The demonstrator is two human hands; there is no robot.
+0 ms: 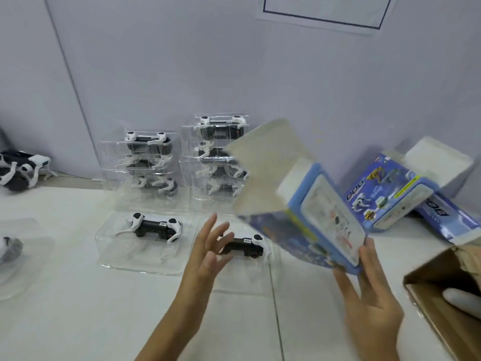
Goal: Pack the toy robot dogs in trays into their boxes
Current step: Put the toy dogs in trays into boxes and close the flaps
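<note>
The right hand holds up a blue box, open end facing left, ready for filling, while the loose left hand reaches for the toy dog tray just past its fingers.

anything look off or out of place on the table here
One thing: a loose robot dog lies tipped over at the far left by the wall, outside any tray, while the others sit in clear trays. The blue boxes at the right lie tilted on each other with flaps open. No visible damage or spills.
</note>
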